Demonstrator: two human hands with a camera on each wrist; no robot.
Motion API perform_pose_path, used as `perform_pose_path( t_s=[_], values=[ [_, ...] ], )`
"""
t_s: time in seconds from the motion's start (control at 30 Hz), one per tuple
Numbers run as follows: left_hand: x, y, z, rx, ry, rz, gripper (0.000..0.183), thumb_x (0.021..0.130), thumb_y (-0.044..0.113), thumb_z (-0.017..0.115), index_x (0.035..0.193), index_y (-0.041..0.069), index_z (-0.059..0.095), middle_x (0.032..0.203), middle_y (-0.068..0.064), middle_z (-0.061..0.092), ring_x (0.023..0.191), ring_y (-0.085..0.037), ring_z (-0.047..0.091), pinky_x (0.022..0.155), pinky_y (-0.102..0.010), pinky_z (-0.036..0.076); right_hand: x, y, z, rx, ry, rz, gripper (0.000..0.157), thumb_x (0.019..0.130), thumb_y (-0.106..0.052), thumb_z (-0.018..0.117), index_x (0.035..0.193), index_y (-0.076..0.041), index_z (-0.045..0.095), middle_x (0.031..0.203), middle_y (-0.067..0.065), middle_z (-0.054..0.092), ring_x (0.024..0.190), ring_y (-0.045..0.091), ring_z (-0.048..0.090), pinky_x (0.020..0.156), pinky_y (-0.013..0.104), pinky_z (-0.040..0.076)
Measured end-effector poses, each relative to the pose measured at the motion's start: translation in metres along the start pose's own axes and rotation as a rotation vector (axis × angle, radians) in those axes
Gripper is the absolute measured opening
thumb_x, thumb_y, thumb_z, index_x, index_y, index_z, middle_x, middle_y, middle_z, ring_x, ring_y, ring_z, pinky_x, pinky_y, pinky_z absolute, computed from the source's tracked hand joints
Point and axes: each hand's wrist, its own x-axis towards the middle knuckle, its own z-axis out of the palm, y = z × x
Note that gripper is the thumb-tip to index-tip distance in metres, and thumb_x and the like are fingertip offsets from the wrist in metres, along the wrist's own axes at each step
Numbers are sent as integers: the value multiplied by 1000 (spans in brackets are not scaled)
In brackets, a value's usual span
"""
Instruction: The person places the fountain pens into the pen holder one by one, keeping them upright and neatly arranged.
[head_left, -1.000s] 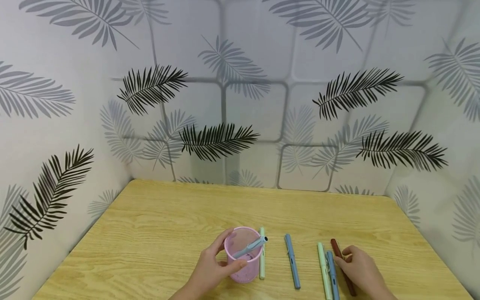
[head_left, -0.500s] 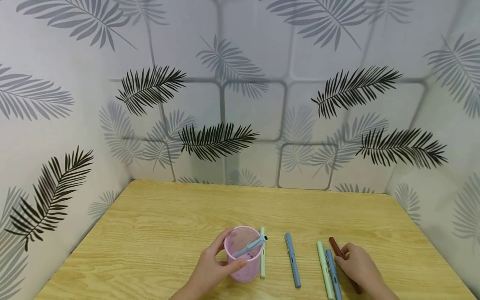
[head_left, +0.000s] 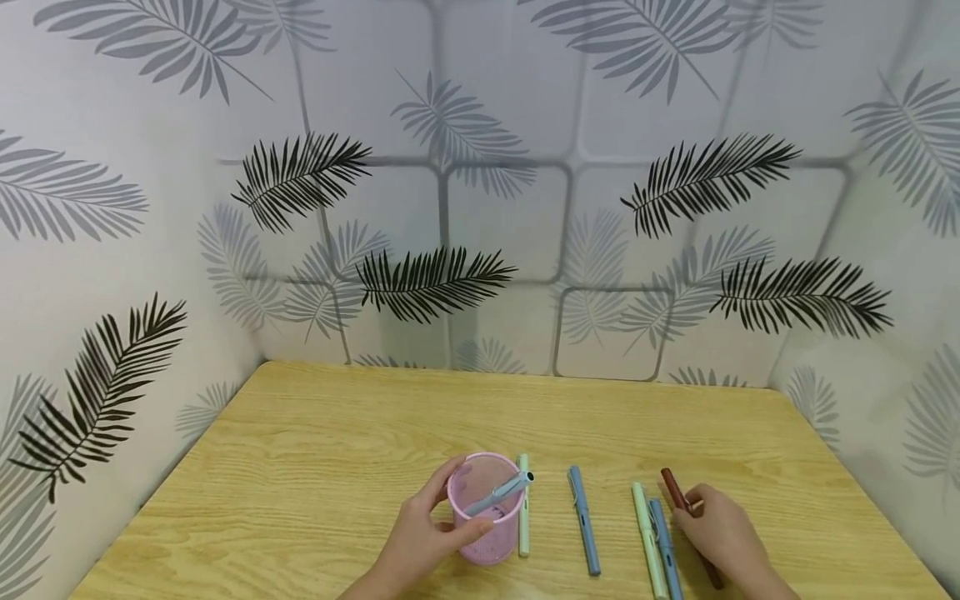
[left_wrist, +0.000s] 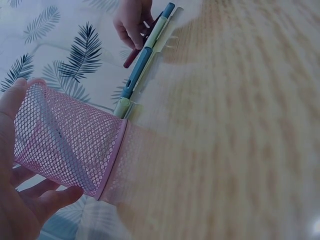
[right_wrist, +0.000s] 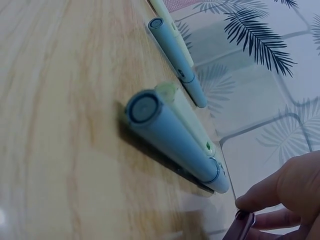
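Note:
My left hand point(head_left: 423, 533) grips a pink mesh pen cup point(head_left: 491, 546) standing on the table, fingers on its far side and thumb near the front. A light blue pen point(head_left: 498, 493) leans inside the cup, its end past the rim; in the left wrist view it shows through the mesh point(left_wrist: 70, 135). At the right, my right hand point(head_left: 722, 533) pinches a dark red pen point(head_left: 672, 486) between thumb and fingers, covering its middle. Just left of that hand, a blue pen point(head_left: 666, 546) and a pale green pen point(head_left: 647, 533) lie side by side.
Another blue pen point(head_left: 583, 521) lies alone between the cup and the pair. A second pale green pen point(head_left: 524, 542) lies against the cup's right side. The wood-grain table point(head_left: 315, 450) meets leaf-patterned walls point(head_left: 502, 325) at the back and sides.
The dark red pen has shifted slightly within the right hand's pinch, its far end now a little farther from me. The left hand and the cup stay in place.

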Motion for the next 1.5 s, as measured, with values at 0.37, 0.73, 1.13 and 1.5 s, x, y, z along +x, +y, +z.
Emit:
perform_pose_path(
  t_s=[0.37, 0.73, 1.13, 1.5],
  values=[
    [-1, 0, -1, 13, 3, -10, 71, 79, 18, 76, 139, 8, 38, 126, -23, 52, 112, -42, 49, 70, -29, 56, -3, -8, -6, 41, 27, 9, 32, 87, -16, 63, 105, 10, 56, 78, 7, 63, 63, 17, 57, 49, 32, 49],
    [-2, 0, 0, 12, 0, -3, 73, 79, 19, 76, 140, 5, 37, 126, -24, 51, 113, -43, 49, 70, -29, 56, -8, -24, -3, 136, 124, -26, 31, 87, -17, 64, 109, 3, 59, 78, 5, 62, 60, 14, 56, 47, 30, 47],
    [0, 0, 0, 12, 1, -5, 72, 80, 17, 75, 139, 3, 37, 125, -23, 52, 113, -42, 49, 71, -30, 56, -13, -45, -2, 188, 157, -58, 29, 86, -17, 66, 109, 0, 60, 80, 5, 63, 62, 14, 58, 47, 27, 49],
    [-1, -1, 0, 10, 8, 7, 72, 79, 18, 76, 139, 6, 38, 124, -23, 53, 111, -42, 50, 70, -29, 56, -24, -68, -1, 220, 181, -114, 29, 86, -15, 67, 111, 0, 61, 85, 6, 65, 63, 14, 58, 48, 24, 49]
  ],
)
